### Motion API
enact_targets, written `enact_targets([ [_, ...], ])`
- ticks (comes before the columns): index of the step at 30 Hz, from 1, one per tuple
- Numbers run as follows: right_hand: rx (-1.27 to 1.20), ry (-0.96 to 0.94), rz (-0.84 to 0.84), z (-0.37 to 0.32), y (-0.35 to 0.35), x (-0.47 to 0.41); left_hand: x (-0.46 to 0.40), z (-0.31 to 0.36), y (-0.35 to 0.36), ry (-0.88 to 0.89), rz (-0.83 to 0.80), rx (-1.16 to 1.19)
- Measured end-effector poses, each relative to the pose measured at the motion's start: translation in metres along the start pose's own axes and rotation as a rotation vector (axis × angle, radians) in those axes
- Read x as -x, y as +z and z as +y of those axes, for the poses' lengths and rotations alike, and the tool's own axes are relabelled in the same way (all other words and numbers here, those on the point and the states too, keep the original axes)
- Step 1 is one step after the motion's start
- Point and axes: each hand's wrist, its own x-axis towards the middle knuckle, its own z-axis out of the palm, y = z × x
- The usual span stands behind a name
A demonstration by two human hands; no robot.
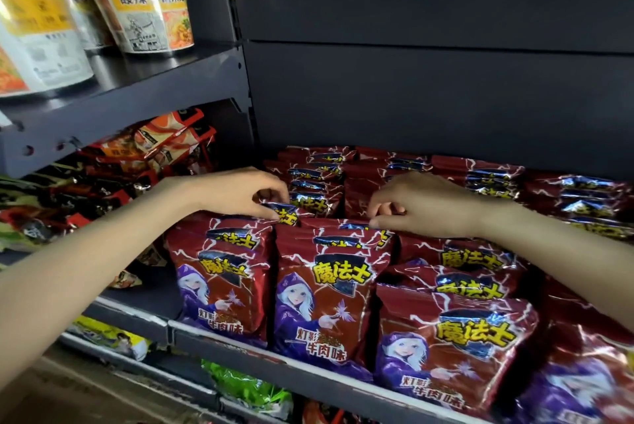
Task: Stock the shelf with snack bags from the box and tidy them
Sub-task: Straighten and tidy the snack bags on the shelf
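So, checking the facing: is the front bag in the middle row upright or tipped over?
Upright. The front middle bag stands on its bottom edge behind the shelf lip, label facing out.

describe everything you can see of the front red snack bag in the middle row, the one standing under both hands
The glossy dark red foil snack bag stands upright at the shelf's front edge, leading its row. It shows yellow characters on a dark banner, white lightning streaks and a purple-hooded, white-haired cartoon figure. Identical bags press against both sides and behind. The hands work just above its top.
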Motion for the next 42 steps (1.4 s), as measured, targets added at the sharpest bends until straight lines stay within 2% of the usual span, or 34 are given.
enact_targets([
  [3,0.005,-0.018,-0.01,-0.004,0.001,0.0,0.0,0.004,0.005,-0.017,0.017,0.084],
  [8,0.012,-0.026,-0.021,-0.004,0.001,0.003,-0.005,0.013,0.014,0.019,0.093,0.084],
  [13,0.04,0.05,0.101,-0.001,0.005,0.014,-0.014,0.024,0.02,0.093,0.145,0.047],
  [18,-0.075,0.139,0.044,0.002,-0.001,0.013,-0.013,0.026,0.011,0.034,0.18,0.053],
  [28,0.237,0.159,-0.098,-0.007,-0.008,0.007,-0.026,0.038,0.025,0.136,0.324,0.124],
  [31,0.17,0.168,-0.116,-0.009,-0.009,0.001,-0.029,0.034,0.025,0.154,0.307,0.065],
  [34,0.06,0.114,-0.084,-0.01,-0.005,-0.004,-0.027,0.028,0.022,0.173,0.304,0.106],
  [38,-0.042,0.023,0.013,-0.007,0.005,-0.007,-0.028,0.028,0.029,0.204,0.377,0.157],
  [42,-0.044,-0.033,0.062,0.004,0.006,-0.004,-0.033,0.031,0.035,0.209,0.44,0.204],
])
